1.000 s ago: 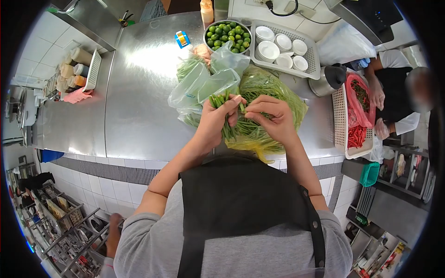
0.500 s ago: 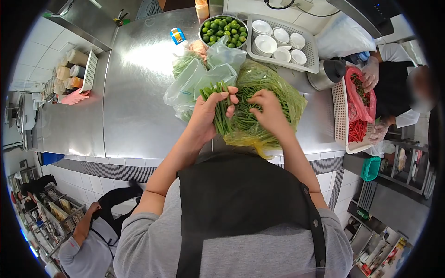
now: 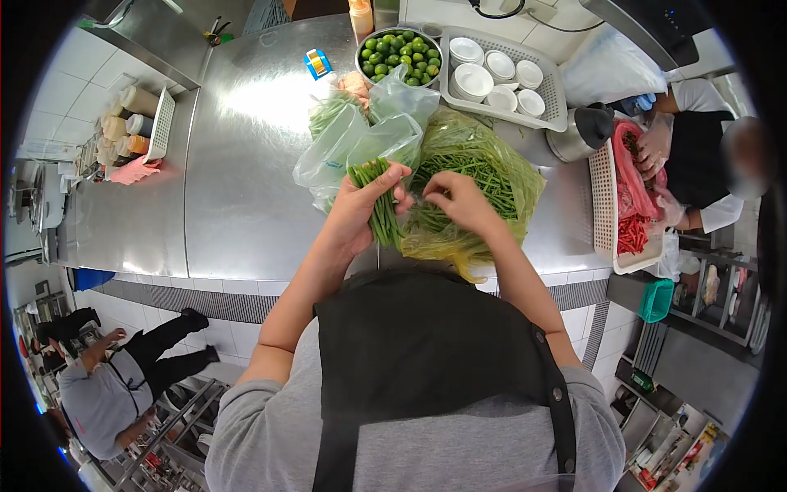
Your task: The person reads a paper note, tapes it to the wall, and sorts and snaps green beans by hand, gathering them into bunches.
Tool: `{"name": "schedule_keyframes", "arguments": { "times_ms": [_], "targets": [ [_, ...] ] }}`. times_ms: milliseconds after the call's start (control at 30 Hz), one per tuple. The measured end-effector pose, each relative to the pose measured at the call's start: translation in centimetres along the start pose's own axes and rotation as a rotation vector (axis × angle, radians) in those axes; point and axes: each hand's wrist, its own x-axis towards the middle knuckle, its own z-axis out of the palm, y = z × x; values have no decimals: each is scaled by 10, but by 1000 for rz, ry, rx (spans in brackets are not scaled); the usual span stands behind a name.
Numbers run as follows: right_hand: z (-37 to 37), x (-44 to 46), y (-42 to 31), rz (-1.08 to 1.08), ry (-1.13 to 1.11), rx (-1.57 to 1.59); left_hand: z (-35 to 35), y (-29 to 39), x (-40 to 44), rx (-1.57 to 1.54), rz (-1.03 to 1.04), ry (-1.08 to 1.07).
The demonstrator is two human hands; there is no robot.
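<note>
My left hand (image 3: 361, 209) is closed round a bunch of green beans (image 3: 381, 215), their ends sticking out above and below the grip. Just to its right, my right hand (image 3: 461, 201) hovers over the near left part of a yellow-green plastic bag (image 3: 525, 184). Its fingers are curled together, and what they pinch, if anything, is too small to make out. Many loose green beans (image 3: 484, 176) lie in this open bag. Behind my left hand sits a pale translucent plastic bag (image 3: 348, 143).
A metal bowl of green limes (image 3: 399, 57) and a white basket (image 3: 545, 121) of small white bowls stand at the back. A metal jug (image 3: 574, 135) is at right. Beside it, a co-worker's gloved hand (image 3: 654, 148) touches a pink bag in a crate of red chillies (image 3: 633, 234).
My right hand has moved left and slightly down, closer to the bunch in my left hand. The bunch has shifted a little lower. A person at lower left has moved further left.
</note>
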Motion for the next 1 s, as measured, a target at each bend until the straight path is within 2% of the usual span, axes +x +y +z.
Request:
{"name": "schedule_keyframes", "arguments": {
  "times_ms": [33, 100, 167, 233, 367, 433, 467, 533, 667, 733, 767, 833, 900, 1000],
  "targets": [
    [-12, -3, -11, 0, -1, -3, -5, -3, 3, 39, 10, -54],
    [-30, -8, -24, 105, 76, 212, -4, -5, 5, 74, 21, -106],
    [-34, -10, -27, 48, 121, 330, 6, -10, 7, 338, 148, -72],
    [-41, -16, -48, 18, 188, 547, 9, -17, 8, 385, 148, -93],
    [-39, -17, -60, 0, 213, 580, 14, -22, 11, 521, 162, -180],
    [-36, -14, -60, -225, 363, 351, 14, -21, 10, 547, 155, -184],
    [-34, -13, -62, -226, 362, 352, 14, -20, 10, 571, 148, -190],
    [-27, -14, -68, -316, 513, -26, 15, -16, 11, 544, 124, -173],
    [-12, -14, -70, -410, 661, -76, 18, -10, 12, 460, 73, -130],
    [-11, -15, -72, -120, 620, 623, 21, -6, 11, 446, 89, -169],
    [-14, -15, -68, -119, 615, 625, 21, -5, 10, 435, 100, -210],
    [-30, -18, -53, 7, 335, 1511, 22, -4, 9, 527, 134, -186],
    [-49, -20, -50, 6, 277, 1597, 21, -6, 12, 617, 173, -169],
    [-63, -21, -40, 65, 369, 1421, 16, -5, 14, 541, 165, -114]
  ]
}}
